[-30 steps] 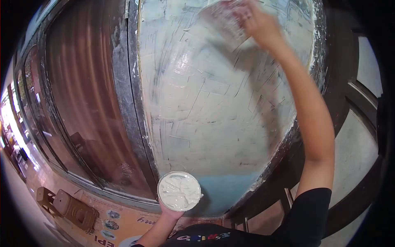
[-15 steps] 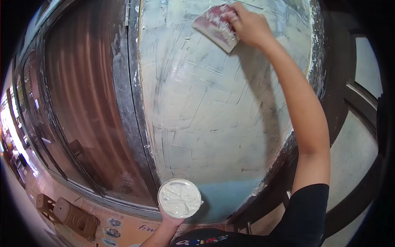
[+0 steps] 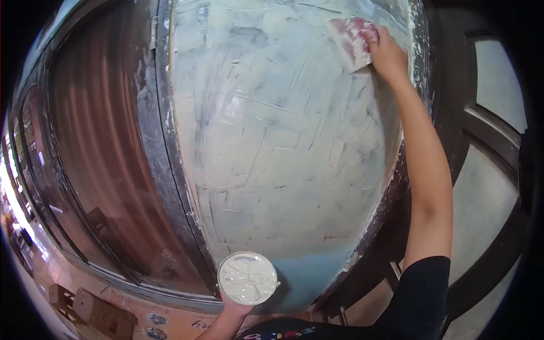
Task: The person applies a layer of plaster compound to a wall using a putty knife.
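Observation:
With my right hand [image 3: 390,55] I grip a red putty knife [image 3: 358,41], its body smeared with white putty. Its wide blade lies against the wall panel [image 3: 266,147] near the upper right. Pale putty with ridges and streaks coats most of this panel, and a bluish band shows along its bottom. Low in the view, my left hand [image 3: 235,306] holds a round tub [image 3: 247,277] of white putty from below. The tub hides most of the left fingers.
Left of the panel runs a dark frame [image 3: 161,136], then a glass pane with a brown curtain [image 3: 107,130] behind it. Brown plastic stools [image 3: 102,314] stand on the floor at lower left. A dark frame with pale panels [image 3: 487,192] is at right.
My right hand and the putty knife have moved right across the panel, and the blade has turned steeper. The view has shifted a little; the tub stays low in my left hand.

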{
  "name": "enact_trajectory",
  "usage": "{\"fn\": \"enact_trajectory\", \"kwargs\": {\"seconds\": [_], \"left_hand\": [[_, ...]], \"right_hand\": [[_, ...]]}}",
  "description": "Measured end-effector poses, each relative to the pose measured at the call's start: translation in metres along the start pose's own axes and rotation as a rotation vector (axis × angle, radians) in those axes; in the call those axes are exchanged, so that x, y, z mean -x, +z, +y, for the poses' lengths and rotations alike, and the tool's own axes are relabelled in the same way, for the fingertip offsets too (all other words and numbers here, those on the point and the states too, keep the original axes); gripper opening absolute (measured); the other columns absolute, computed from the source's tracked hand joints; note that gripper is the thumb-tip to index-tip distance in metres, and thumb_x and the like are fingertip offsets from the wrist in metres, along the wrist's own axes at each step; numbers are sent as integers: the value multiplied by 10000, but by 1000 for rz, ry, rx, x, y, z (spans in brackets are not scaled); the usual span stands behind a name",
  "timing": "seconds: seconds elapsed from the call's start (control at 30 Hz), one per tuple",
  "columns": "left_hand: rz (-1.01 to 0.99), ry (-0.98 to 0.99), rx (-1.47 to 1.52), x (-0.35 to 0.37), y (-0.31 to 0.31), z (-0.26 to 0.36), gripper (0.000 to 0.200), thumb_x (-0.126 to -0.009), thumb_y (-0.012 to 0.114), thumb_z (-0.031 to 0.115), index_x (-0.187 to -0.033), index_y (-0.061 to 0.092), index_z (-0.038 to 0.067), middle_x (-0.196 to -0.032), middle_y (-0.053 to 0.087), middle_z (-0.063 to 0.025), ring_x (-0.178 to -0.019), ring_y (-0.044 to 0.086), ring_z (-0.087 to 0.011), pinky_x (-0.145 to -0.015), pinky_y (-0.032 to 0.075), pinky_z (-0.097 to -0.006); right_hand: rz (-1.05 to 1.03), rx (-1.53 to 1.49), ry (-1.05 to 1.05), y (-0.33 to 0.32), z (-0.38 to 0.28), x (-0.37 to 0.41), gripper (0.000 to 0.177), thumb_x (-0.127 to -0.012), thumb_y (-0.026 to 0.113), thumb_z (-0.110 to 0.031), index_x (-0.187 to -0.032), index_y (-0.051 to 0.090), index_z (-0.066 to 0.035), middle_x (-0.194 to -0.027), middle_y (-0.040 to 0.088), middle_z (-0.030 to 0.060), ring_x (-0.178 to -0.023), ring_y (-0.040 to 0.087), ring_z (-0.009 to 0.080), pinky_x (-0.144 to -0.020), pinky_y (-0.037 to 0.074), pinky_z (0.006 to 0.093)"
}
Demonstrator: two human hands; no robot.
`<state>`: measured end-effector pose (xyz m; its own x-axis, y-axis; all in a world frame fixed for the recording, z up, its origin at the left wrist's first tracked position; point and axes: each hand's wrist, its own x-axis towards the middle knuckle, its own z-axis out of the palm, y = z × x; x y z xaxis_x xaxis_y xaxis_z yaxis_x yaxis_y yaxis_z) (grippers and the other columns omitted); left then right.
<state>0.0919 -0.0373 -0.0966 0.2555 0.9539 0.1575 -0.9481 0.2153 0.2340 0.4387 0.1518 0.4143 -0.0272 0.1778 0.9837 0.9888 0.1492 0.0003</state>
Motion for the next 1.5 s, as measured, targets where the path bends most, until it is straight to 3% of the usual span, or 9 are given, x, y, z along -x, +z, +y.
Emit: {"fn": "enact_trajectory", "kwargs": {"seconds": [0.1, 0.3, 0.4, 0.43, 0.47, 0.6, 0.9, 1.2, 1.5], "left_hand": [[-37, -52, 57, -6, 10, -3, 702, -930, 370, 648, -1481, 436, 218, -1545, 408, -111, -1404, 384, -422, -1115, 223, -758], [3, -58, 34, -15, 8, -24, 675, -942, 371, 622, -1467, 451, 205, -1536, 417, -128, -1398, 390, -433, -1099, 252, -761], [-34, -119, 98, -28, 15, -38, 663, -952, 366, 599, -1474, 444, 197, -1539, 413, -131, -1399, 387, -438, -1101, 257, -754], [-17, -103, 36, -33, 11, -44, 664, -960, 362, 590, -1483, 432, 187, -1548, 401, -132, -1401, 386, -437, -1110, 260, -737], [-14, -102, 35, -36, 16, -50, 664, -960, 362, 590, -1483, 432, 187, -1548, 401, -132, -1401, 386, -437, -1110, 260, -737], [-137, -185, 198, -48, 20, -71, 677, -971, 352, 572, -1495, 412, 148, -1540, 403, -153, -1402, 391, -425, -1134, 283, -680], [-80, 35, -122, -60, 10, -118, 585, -993, 348, 474, -1449, 470, 128, -1482, 473, -153, -1352, 464, -376, -1136, 339, -591], [2, 86, 141, -77, 16, -140, 649, -973, 366, 541, -1475, 447, 137, -1499, 465, -132, -1357, 459, -380, -1142, 342, -577], [-73, 146, 224, -85, 29, -139, 662, -978, 364, 549, -1491, 426, 135, -1524, 441, -122, -1384, 433, -366, -1149, 333, -560]], "right_hand": [[208, -46, 311, -23, 45, -7, 514, -982, 442, -531, -1249, 540, -102, -1128, 683, 244, -1062, 634, 469, -914, 464, 545], [279, -406, 80, -51, 16, 70, 409, -989, 550, -433, -1188, 577, -76, -1020, 697, 216, -937, 673, 396, -803, 514, 447], [-222, -847, 68, -51, -47, 181, 341, -999, 569, -320, -1194, 592, -42, -1000, 714, 136, -874, 686, 324, -803, 528, 411], [-237, -304, -449, -14, -30, 237, 349, -986, 575, -319, -1208, 599, -51, -1037, 709, 163, -910, 680, 361, -832, 524, 439], [-717, -686, -37, -55, -78, 260, 300, -979, 575, -271, -1217, 609, -92, -1066, 692, 153, -987, 674, 342, -884, 516, 429], [-1232, -798, -156, -26, -117, 391, 328, -941, 615, -307, -1176, 568, -83, -1040, 668, 219, -974, 638, 429, -825, 503, 488], [-1202, -977, -73, -38, -73, 405, 351, -936, 634, -291, -1172, 554, -43, -945, 673, 232, -898, 660, 428, -770, 506, 488], [-1001, -977, 235, -33, -39, 393, 355, -868, 691, -182, -1180, 598, -41, -894, 688, 221, -821, 689, 383, -730, 527, 421], [-969, -720, 16, -15, -56, 375, 327, -862, 653, -180, -1162, 613, -54, -850, 682, 220, -791, 663, 419, -737, 523, 443]]}}
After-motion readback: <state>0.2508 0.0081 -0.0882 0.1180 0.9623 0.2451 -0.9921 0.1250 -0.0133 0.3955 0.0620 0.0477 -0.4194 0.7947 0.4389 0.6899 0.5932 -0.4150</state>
